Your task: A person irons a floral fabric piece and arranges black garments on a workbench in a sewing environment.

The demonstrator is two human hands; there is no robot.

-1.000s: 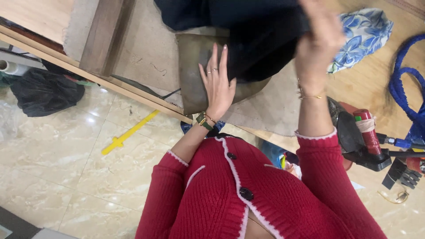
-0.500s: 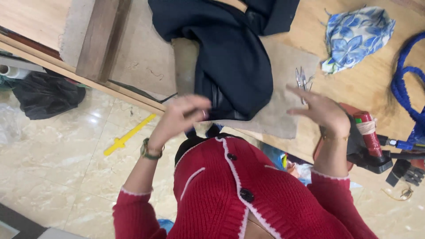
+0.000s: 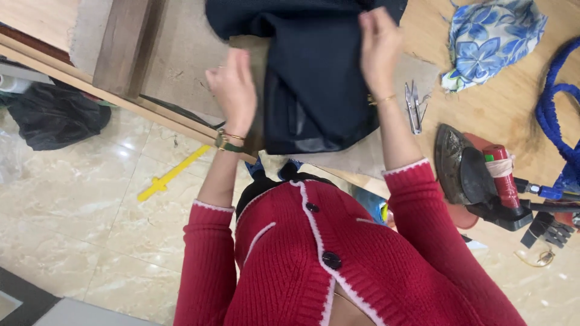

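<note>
A dark navy garment (image 3: 314, 78) lies spread over a beige padded board (image 3: 181, 60) on the wooden table. My left hand (image 3: 232, 90) rests at the garment's left edge, fingers pressed on the cloth and the board. Further right, my right hand (image 3: 379, 45) pinches a fold of the garment near its upper right part. Both arms are in red knitted sleeves, and the left wrist wears a watch.
Small thread snips (image 3: 414, 107) lie just right of the garment. A heavy iron (image 3: 477, 175) with a red handle sits at the right. A blue floral cloth (image 3: 492, 42) and a blue cord (image 3: 553, 102) lie farther right. A black bag (image 3: 51, 118) sits on the tiled floor.
Both hands came back up from my chest onto the garment. The left now presses its left edge and the right grips its upper right part.
</note>
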